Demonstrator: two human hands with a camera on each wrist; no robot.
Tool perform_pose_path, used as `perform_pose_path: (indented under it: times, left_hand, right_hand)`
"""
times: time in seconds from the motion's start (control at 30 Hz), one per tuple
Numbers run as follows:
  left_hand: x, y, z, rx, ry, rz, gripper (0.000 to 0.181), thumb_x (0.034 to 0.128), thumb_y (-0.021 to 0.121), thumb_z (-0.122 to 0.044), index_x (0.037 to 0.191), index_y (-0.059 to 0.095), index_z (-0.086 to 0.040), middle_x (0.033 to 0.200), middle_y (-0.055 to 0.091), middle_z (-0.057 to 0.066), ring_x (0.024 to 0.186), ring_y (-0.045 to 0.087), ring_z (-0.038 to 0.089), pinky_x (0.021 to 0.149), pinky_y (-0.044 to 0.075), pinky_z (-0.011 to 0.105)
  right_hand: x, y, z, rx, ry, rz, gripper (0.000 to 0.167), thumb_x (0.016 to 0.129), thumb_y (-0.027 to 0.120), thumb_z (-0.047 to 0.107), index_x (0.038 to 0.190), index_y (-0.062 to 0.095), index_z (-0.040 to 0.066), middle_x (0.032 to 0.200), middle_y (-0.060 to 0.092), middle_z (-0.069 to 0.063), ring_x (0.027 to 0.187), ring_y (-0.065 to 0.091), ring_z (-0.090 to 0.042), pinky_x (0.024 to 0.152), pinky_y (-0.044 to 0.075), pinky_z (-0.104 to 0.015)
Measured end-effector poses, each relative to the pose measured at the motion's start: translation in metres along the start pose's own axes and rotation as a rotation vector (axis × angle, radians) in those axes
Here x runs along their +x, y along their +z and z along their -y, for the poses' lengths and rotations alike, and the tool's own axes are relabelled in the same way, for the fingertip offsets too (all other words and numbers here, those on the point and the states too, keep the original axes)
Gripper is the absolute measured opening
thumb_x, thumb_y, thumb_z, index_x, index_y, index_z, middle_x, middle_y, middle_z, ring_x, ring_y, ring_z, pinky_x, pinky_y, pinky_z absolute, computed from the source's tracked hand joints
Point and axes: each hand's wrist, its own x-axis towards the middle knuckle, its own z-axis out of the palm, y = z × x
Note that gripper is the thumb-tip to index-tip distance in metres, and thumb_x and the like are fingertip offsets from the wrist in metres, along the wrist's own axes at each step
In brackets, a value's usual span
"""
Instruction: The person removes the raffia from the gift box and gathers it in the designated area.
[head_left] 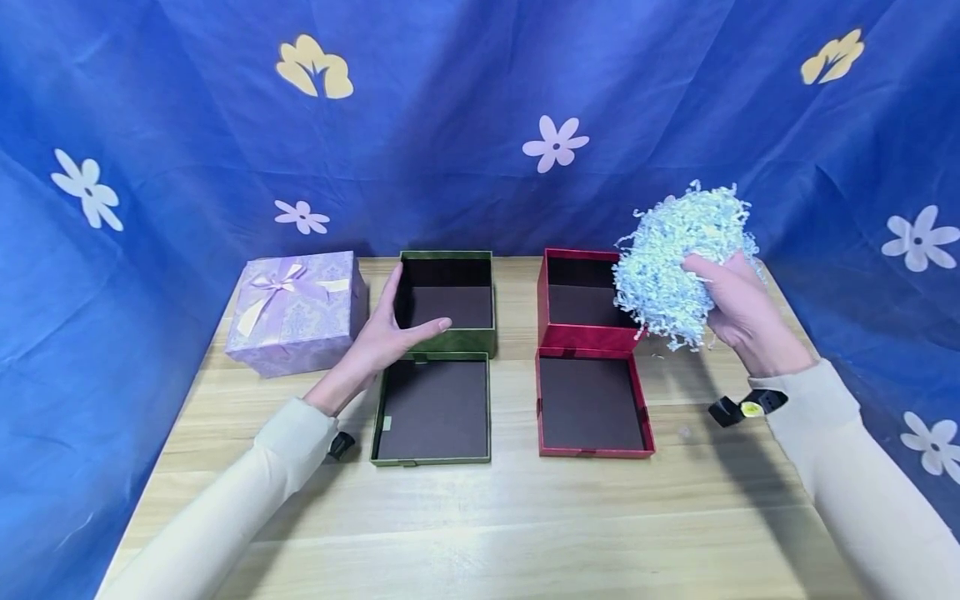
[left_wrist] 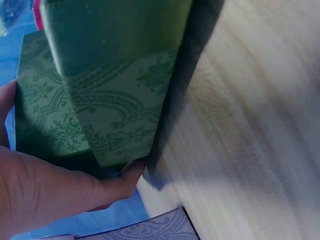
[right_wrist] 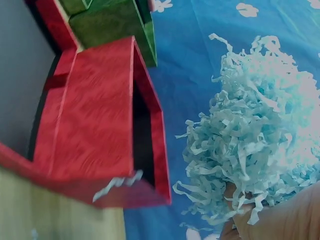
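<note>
A bundle of pale blue shredded paper [head_left: 678,258] is gripped in my right hand [head_left: 742,312], above the table just right of the red box [head_left: 588,337]. The right wrist view shows the shreds [right_wrist: 250,135] beside the red box [right_wrist: 100,110], one strand lying against its side. My left hand [head_left: 382,337] is at the left side of the green box [head_left: 465,340], fingers along its outer wall and thumb extended over its front edge. In the left wrist view that hand [left_wrist: 60,195] touches the patterned green box [left_wrist: 120,110]. Both box insides are dark.
A lilac gift box [head_left: 300,329] with a ribbon bow stands at the left. The green lid [head_left: 435,408] and the red lid [head_left: 592,404] lie hollow side up in front of their boxes. Small paper scraps lie on the wooden table [head_left: 480,533]. Blue flowered cloth [head_left: 450,125] hangs behind.
</note>
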Motion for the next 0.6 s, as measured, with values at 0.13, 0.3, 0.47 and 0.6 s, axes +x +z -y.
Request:
perform_pose_path:
  times: [0.13, 0.3, 0.47, 0.6]
  left_hand:
    - [0.001, 0.002, -0.002, 0.000, 0.011, 0.007, 0.125, 0.0927, 0.089, -0.041, 0.174, -0.005, -0.044, 0.181, -0.004, -0.005, 0.164, -0.001, 0.026, 0.129, 0.013, 0.062]
    - [0.001, 0.003, -0.002, 0.005, 0.024, 0.006, 0.125, 0.0926, 0.090, -0.041, 0.175, -0.004, -0.042, 0.181, -0.004, -0.005, 0.164, 0.000, 0.025, 0.129, 0.013, 0.062]
    - [0.001, 0.004, -0.003, 0.026, 0.019, 0.005, 0.125, 0.0924, 0.090, -0.042, 0.175, -0.004, -0.042, 0.181, -0.002, -0.003, 0.165, 0.002, 0.028, 0.129, 0.014, 0.063]
    - [0.001, 0.004, -0.004, 0.032, 0.019, 0.003, 0.125, 0.0922, 0.090, -0.043, 0.175, -0.004, -0.043, 0.181, -0.002, -0.003, 0.165, 0.004, 0.029, 0.129, 0.014, 0.063]
  right_hand:
    - [-0.009, -0.024, -0.003, -0.018, 0.019, -0.038, 0.073, 0.106, 0.050, -0.009, 0.168, 0.026, 0.020, 0.166, 0.027, -0.003, 0.144, 0.029, -0.013, 0.121, 0.029, -0.030]
    - [-0.020, -0.052, -0.004, -0.079, 0.134, -0.140, 0.093, 0.111, 0.051, 0.004, 0.173, -0.015, 0.025, 0.174, -0.024, 0.005, 0.151, -0.022, -0.005, 0.120, -0.023, -0.039]
    - [-0.028, -0.077, -0.007, -0.064, 0.180, -0.215, 0.096, 0.114, 0.049, 0.011, 0.167, -0.030, 0.027, 0.168, -0.037, 0.011, 0.145, -0.035, -0.002, 0.112, -0.033, -0.038]
    - [-0.030, -0.094, -0.015, -0.028, 0.159, -0.235, 0.094, 0.114, 0.049, 0.010, 0.171, -0.024, 0.032, 0.170, -0.032, 0.013, 0.146, -0.031, -0.001, 0.110, -0.035, -0.040]
